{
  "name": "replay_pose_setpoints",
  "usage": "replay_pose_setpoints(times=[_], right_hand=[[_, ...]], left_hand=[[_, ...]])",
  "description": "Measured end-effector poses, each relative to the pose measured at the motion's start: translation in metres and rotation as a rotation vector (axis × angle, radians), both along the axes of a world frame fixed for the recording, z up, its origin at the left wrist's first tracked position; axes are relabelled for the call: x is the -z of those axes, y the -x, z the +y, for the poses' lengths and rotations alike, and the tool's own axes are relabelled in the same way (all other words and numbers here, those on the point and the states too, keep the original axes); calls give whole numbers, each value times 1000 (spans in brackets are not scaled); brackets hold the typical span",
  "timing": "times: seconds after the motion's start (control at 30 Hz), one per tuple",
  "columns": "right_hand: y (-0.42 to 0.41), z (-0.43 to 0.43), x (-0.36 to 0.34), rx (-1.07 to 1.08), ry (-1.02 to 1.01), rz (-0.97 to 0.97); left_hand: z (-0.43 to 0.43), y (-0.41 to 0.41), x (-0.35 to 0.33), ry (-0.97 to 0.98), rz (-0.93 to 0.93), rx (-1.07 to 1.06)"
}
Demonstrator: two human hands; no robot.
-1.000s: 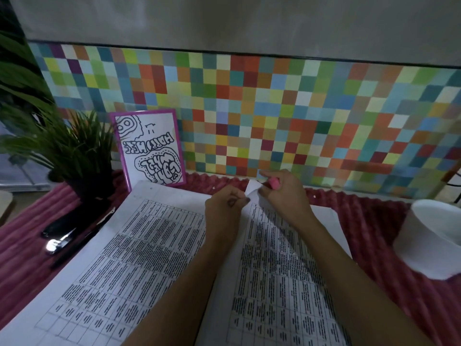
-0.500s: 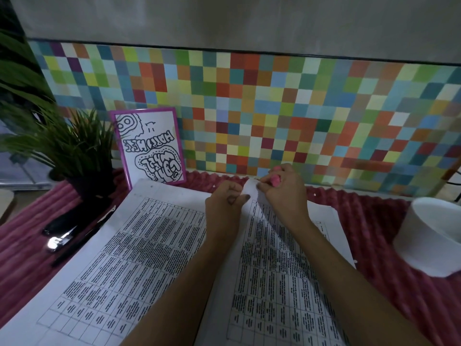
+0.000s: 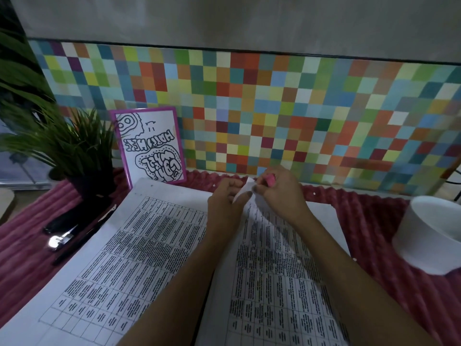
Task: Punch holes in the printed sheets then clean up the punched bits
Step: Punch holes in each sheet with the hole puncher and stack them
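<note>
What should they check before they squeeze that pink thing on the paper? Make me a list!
1. Left hand pinches the top corner of the right sheet: ok.
2. Right hand grips the pink thing: ok.
3. Paper corner sits properly inside the pink thing: cannot tell, the fingers hide it.
4. Left sheet lies flat, away from the hands: ok.
5. White bowl stands beside the right sheet, perhaps handy for the bits: ok.
6. Pink cloth free of punched bits: not ok, a few white bits lie on it.
</note>
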State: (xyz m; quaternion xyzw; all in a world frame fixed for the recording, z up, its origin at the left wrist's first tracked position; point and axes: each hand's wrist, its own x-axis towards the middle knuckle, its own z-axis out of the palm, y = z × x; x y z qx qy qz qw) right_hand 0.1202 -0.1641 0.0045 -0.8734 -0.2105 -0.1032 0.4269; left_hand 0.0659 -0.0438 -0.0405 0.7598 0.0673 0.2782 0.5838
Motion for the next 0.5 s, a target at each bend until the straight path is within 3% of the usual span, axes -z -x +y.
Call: replay_pose_setpoints(times=[0.27,0.5], right_hand=[[-9,-1,-9,-66,141,69],[-15,-6,-15,-3,131,59]], left_hand=[[4,-5,4,112,-3,51],[8,-5,3,219,24,102]])
